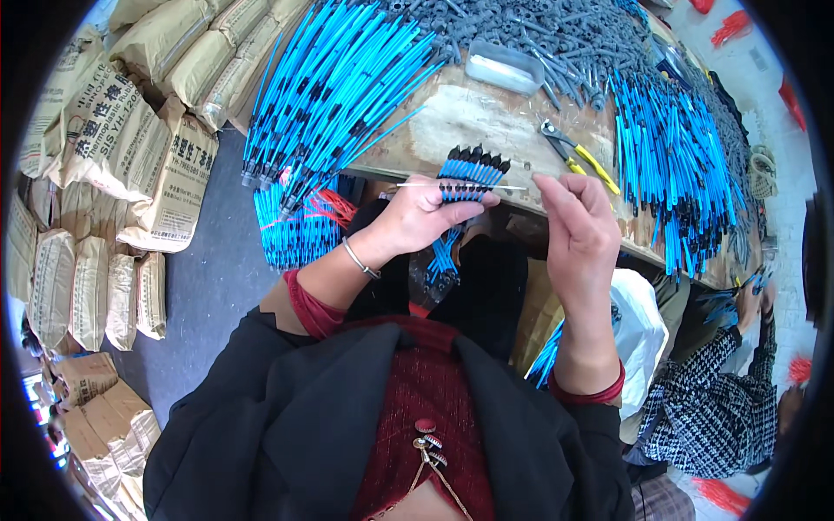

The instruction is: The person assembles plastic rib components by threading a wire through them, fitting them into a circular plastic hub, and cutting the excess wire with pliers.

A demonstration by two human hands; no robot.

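Note:
My left hand is closed round a flat row of short blue tubes with black tips, held above my lap at the table's edge. A thin white strip lies across the row and sticks out on both sides. Lower ends of some blue tubes hang below the hand. My right hand is raised to the right of the row, apart from it. Its thumb and forefinger are pinched together near the strip's right end; anything between them is too small to make out.
Pliers with yellow handles and a clear plastic box lie on the wooden table. Blue tube heaps flank them, with grey parts behind. Paper sacks are stacked left. A person in a checked sleeve works at right.

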